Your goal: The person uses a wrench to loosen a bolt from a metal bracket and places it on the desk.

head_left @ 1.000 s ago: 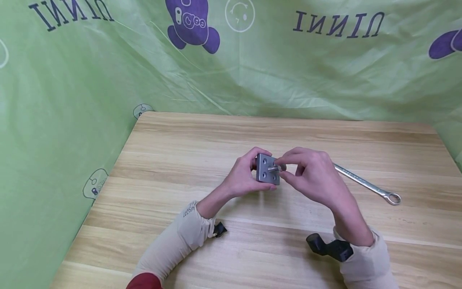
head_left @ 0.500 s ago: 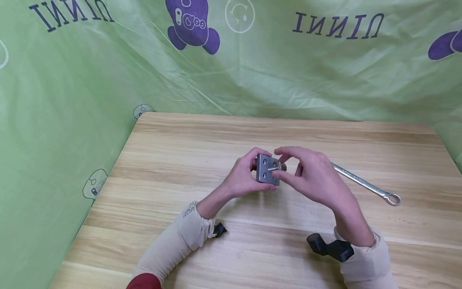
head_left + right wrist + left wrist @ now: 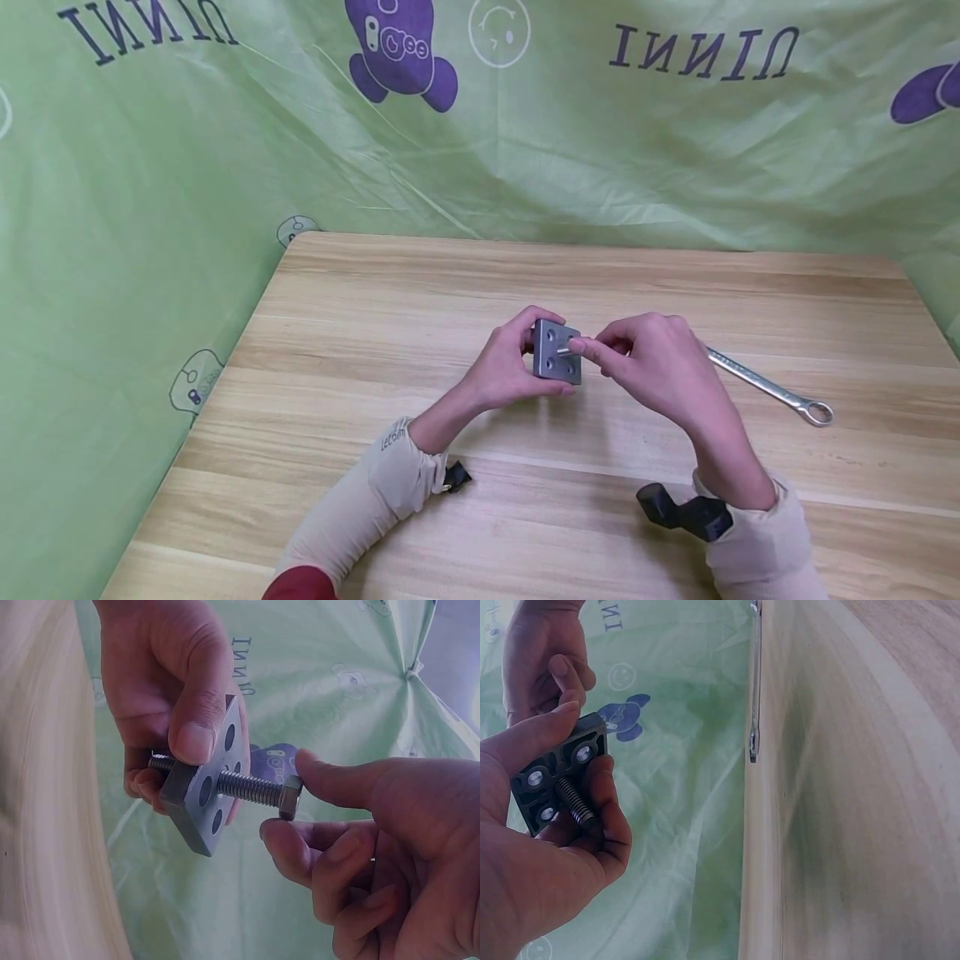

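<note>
My left hand point(image 3: 506, 367) grips a square grey metal plate point(image 3: 542, 351) by its edges, held above the table. The plate has several round holes. Through its middle runs a hex bolt point(image 3: 255, 789), its head and a length of thread standing out on the right side. The threaded end point(image 3: 576, 804) comes out of the back, close to my left fingers, in the left wrist view. My right hand point(image 3: 660, 371) pinches the bolt head point(image 3: 290, 798) between thumb and index finger, the other fingers curled below. In the head view my right thumb covers the head.
A combination wrench point(image 3: 761, 383) lies on the wood-grain table point(image 3: 360, 333), right of my right hand, which hides its near end. A green printed sheet point(image 3: 480, 167) hangs behind and to the left of the table. Black devices sit at both sleeve cuffs.
My right fingers spread off the bolt head, the index lifting above it, then came back with the thumb forward and index curled behind. My left hand and the plate stayed put.
</note>
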Motion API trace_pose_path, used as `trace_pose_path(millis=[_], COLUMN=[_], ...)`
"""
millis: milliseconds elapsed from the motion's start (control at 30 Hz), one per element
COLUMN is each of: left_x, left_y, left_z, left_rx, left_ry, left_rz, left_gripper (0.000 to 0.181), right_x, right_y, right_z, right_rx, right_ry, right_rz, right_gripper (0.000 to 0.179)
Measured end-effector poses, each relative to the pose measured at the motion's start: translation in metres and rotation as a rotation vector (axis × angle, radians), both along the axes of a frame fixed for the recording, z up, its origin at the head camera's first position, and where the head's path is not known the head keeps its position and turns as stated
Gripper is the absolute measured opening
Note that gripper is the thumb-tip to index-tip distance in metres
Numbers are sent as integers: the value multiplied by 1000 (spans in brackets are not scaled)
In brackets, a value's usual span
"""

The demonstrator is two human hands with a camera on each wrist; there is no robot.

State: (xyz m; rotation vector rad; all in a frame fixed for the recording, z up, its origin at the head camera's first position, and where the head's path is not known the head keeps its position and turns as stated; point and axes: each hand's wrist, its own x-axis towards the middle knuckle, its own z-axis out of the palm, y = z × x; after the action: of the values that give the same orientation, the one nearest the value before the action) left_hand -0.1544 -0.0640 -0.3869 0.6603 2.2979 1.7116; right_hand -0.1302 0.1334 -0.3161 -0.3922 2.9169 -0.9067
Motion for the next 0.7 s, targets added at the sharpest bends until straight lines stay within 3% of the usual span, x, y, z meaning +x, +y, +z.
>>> trace_pose_path(millis=[433, 700], left_x=[1, 1], left_y=[1, 1], left_z=[-1, -1], left_rx=[6, 1], left_ry=[-6, -5], left_rz=[-3, -4], left_gripper=[72, 72], right_x=[2, 2], right_y=[0, -1], right_z=[0, -3], right_rx=[-43, -88], right_ry=[100, 243], right_rz=[77, 130], right_gripper=[18, 20])
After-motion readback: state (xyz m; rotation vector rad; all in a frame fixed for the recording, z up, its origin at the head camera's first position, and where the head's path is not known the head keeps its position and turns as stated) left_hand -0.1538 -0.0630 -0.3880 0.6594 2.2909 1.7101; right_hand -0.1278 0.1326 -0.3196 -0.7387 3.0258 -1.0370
